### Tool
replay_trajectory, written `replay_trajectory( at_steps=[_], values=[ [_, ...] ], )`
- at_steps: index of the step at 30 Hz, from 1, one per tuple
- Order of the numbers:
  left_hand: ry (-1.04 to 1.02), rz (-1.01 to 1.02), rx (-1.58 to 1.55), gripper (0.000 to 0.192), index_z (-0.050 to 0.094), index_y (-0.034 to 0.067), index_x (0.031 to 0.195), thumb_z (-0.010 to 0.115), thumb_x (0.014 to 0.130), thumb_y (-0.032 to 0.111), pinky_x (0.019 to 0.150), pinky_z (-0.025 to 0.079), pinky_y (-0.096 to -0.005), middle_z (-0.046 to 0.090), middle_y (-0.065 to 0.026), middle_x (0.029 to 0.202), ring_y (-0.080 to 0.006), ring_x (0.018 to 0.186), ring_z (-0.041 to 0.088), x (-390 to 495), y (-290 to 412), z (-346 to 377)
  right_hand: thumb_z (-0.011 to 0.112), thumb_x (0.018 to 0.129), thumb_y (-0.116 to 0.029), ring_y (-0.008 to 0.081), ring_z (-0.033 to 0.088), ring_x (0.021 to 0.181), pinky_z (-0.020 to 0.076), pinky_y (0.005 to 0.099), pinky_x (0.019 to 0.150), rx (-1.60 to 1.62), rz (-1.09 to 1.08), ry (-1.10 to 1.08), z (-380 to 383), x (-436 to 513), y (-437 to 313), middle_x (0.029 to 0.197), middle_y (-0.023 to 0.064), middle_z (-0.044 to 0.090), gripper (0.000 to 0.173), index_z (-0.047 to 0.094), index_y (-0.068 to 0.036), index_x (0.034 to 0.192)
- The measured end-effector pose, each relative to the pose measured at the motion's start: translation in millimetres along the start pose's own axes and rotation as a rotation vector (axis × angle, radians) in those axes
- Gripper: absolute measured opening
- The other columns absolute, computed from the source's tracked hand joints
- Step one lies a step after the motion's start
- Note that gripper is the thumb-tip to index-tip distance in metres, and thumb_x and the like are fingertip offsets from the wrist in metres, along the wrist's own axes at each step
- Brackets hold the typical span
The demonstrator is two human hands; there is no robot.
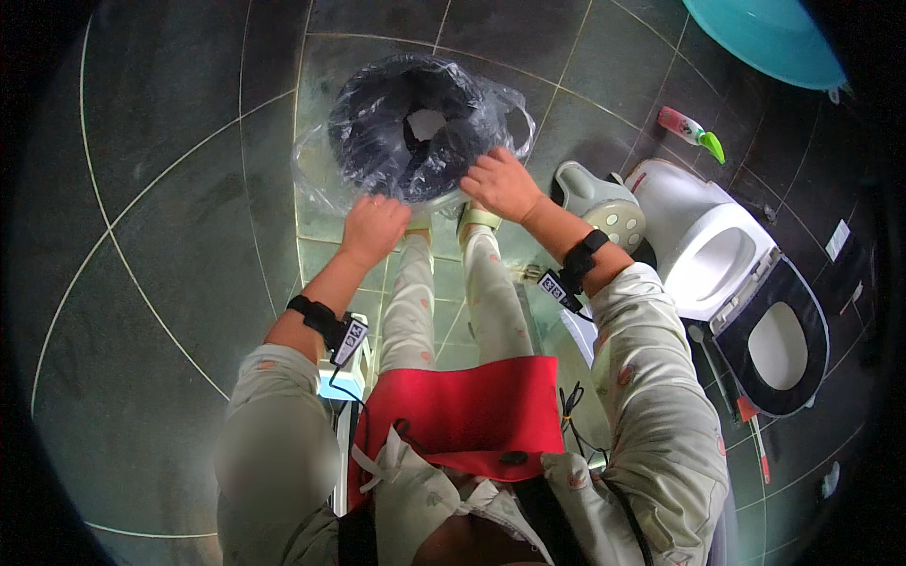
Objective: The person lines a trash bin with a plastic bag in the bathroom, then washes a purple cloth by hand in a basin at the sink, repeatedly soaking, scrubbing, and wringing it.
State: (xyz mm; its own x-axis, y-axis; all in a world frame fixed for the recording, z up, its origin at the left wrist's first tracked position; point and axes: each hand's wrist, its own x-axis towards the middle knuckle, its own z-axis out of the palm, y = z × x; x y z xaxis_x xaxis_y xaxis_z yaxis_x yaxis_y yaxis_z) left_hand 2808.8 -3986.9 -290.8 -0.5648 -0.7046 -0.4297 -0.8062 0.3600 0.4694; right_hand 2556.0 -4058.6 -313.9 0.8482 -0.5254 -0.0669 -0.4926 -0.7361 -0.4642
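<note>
A round bin (439,206) on the floor is lined with a clear plastic bag (417,173), its loose edges and handle loops spread over the rim. Something pale lies at the bottom inside. My left hand (376,225), fingers curled, pinches the bag's edge at the near left side of the rim. Curled likewise, my right hand (501,185) grips the bag at the near right side. Both hands are apart, with the near rim between them. My feet stand just on this side of the bin.
To the right are a grey-green plastic stool (614,212), a white toilet (715,262) with its dark seat (814,332) raised, and a pink bottle with a green nozzle (686,129). A turquoise basin (778,35) is at the upper right. Dark tiles cover the floor.
</note>
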Motion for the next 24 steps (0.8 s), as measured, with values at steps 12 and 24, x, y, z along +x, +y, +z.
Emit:
replay_trajectory(
  at_steps=[12, 24],
  values=[
    [0.593, -1.024, -2.164, 0.026, 0.053, 0.003, 0.099, 0.047, 0.077, 0.016, 0.083, 0.045, -0.0489, 0.058, -0.0103, 0.098, -0.0251, 0.091, 0.055, 5.2, -71.0, 78.8, 0.049, 0.086, -0.022, 0.0456, 0.057, 0.088, 0.0446, 0.0482, 0.077, 0.805, 1.227, 0.447, 64.7, -3.0, -7.4, 0.102, 0.0247, 0.059, 0.035, 0.048, -0.001, 0.113],
    [0.518, -1.314, -1.599, 0.023, 0.05, 0.006, 0.1, 0.052, 0.089, 0.027, 0.066, 0.048, -0.03, 0.056, -0.0067, 0.084, -0.0169, 0.078, 0.057, -90.5, -4.9, 26.2, 0.058, 0.081, -0.023, 0.0373, 0.059, 0.087, 0.0469, 0.0421, 0.078, 0.959, 1.122, 0.441, 32.5, 46.1, -56.6, 0.091, 0.0197, 0.063, 0.024, 0.063, -0.003, 0.093]
  ],
)
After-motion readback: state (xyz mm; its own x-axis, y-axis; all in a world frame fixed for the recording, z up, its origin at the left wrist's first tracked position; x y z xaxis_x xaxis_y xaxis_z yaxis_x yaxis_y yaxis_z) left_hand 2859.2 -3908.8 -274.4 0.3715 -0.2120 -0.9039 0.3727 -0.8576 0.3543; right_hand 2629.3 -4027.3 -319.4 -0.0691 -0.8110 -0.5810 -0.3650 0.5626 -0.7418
